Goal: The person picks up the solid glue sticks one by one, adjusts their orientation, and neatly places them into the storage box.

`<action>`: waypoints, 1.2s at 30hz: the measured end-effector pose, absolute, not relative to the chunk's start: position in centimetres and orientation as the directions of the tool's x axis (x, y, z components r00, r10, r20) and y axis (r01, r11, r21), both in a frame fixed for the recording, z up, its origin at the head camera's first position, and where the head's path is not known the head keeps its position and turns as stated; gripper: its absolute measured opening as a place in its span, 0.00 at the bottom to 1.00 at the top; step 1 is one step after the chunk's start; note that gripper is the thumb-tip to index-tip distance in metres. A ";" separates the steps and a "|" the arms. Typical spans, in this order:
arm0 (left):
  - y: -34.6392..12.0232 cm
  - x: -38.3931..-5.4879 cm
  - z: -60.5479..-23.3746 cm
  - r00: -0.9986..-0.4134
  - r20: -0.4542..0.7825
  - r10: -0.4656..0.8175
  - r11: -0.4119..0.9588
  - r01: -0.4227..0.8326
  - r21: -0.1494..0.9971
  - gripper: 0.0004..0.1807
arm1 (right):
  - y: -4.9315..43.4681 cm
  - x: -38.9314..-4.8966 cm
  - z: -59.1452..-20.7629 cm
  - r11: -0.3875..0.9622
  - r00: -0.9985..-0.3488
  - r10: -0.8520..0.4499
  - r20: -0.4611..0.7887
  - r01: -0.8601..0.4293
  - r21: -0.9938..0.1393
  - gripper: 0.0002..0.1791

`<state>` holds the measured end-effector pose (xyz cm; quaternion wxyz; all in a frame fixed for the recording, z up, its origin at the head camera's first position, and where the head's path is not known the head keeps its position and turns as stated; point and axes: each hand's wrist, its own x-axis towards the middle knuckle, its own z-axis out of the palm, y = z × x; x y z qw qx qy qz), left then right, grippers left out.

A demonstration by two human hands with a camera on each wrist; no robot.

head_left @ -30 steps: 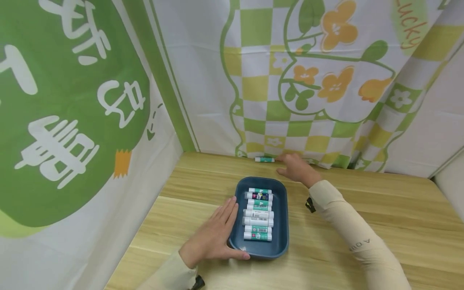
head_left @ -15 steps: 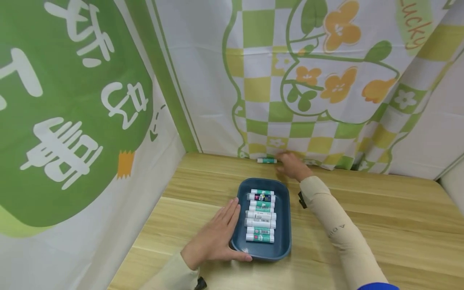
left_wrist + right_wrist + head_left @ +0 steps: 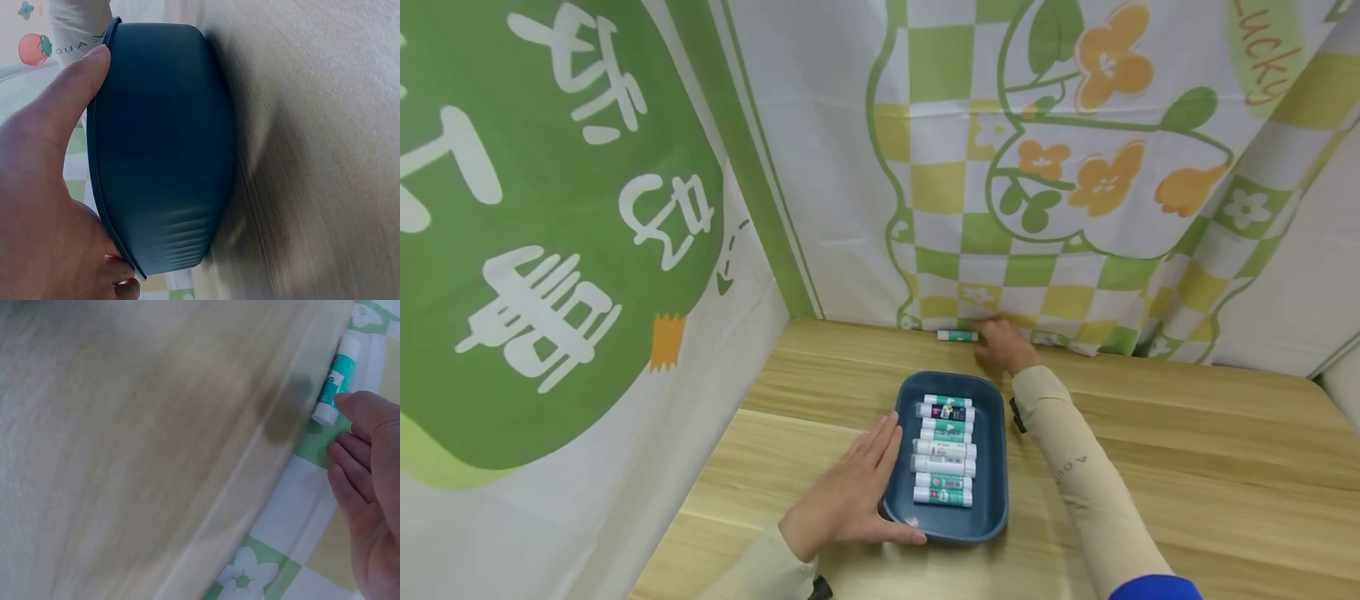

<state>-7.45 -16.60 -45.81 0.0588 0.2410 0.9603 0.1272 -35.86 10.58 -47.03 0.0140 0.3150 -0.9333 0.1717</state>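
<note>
In the head view a dark blue tray (image 3: 992, 492) holds several glue sticks (image 3: 943, 467) lying in a column. My left hand (image 3: 850, 500) rests against its left side, fingers straight along the edge, thumb at the near rim. The left wrist view shows that thumb (image 3: 81, 78) touching the rim of the tray (image 3: 162, 125). At the back of the table, my right hand (image 3: 1006, 346) holds the right end of a green-and-white glue stick (image 3: 957, 336). In the right wrist view a digit of the hand (image 3: 375, 450) overlaps the end of the glue stick (image 3: 337, 378); the far side of the grip is hidden.
A wooden table (image 3: 1150, 433) lies beneath everything. A checked, flowered curtain (image 3: 1000, 233) hangs at its back edge, right behind the loose glue stick. On the left hangs a green-and-white cloth (image 3: 587, 333). A blue edge (image 3: 1153, 587) shows at the bottom beside the right sleeve.
My right hand and forearm have shifted left, closer around the end of the loose glue stick. The glue stick, the tray and my left hand keep their places; the view has shifted slightly.
</note>
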 end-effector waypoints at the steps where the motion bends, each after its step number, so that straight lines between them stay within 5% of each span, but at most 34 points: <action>1: -16.6 -7.4 -45.8 -0.877 -0.048 0.479 0.850 0.449 0.274 0.77 | 10.6 -36.0 -47.2 0.743 -0.798 -0.585 0.143 -0.598 -0.302 0.17; 13: -16.5 -7.2 -45.9 -0.873 -0.031 0.487 0.844 0.461 0.274 0.77 | 10.1 -36.0 -48.3 0.770 -0.840 -0.527 0.131 -0.536 -0.346 0.01; 28: -16.4 -7.3 -45.9 -0.878 -0.041 0.478 0.854 0.453 0.256 0.77 | 10.3 -36.0 -48.9 0.751 -0.851 -0.477 0.221 -0.525 -0.401 0.06; 36: -16.5 -7.3 -45.9 -0.878 -0.026 0.477 0.848 0.452 0.277 0.77 | 11.2 -35.7 -47.6 0.693 -0.792 -0.536 0.292 -0.610 -0.385 0.08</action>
